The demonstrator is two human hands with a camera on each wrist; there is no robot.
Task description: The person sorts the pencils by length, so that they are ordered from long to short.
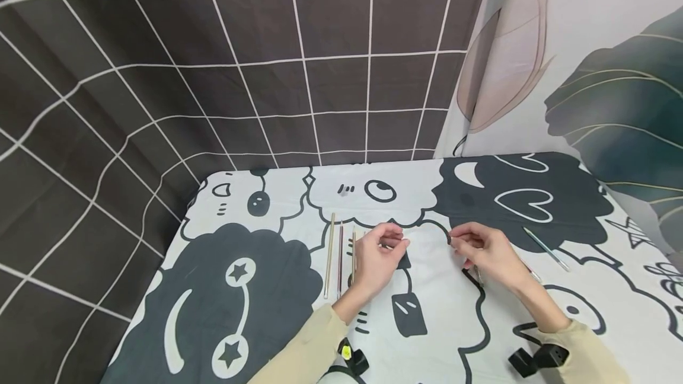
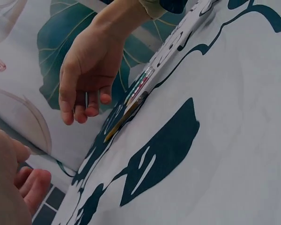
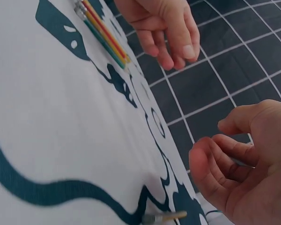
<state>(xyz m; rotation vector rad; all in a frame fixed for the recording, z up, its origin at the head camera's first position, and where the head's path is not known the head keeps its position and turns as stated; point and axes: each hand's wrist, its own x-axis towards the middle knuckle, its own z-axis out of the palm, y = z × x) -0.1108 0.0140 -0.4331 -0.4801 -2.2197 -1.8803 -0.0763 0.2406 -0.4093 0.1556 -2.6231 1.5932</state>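
Observation:
My left hand (image 1: 376, 256) hovers over the patterned cloth with its fingers loosely bent, and nothing shows between them. Close by on its left lie several slim sticks side by side, among them a tan one (image 1: 329, 256) and a dark red one (image 1: 340, 259). In the right wrist view these appear as a red, yellow and green bundle (image 3: 105, 35) with silvery ends. Facing it, my right hand (image 1: 488, 253) is also raised, fingers relaxed and apart from the cloth. Below it lies a paintbrush (image 3: 166, 217) with a tan handle. Farther right lies a pale blue-green stick (image 1: 546, 249).
A black and white cartoon cloth (image 1: 437, 313) covers the table. A dark grid-patterned curtain (image 1: 256, 46) hangs behind and to the left. At the right hangs a pale leaf-printed curtain (image 1: 613, 93). Small black devices (image 1: 539, 360) sit at both wrists.

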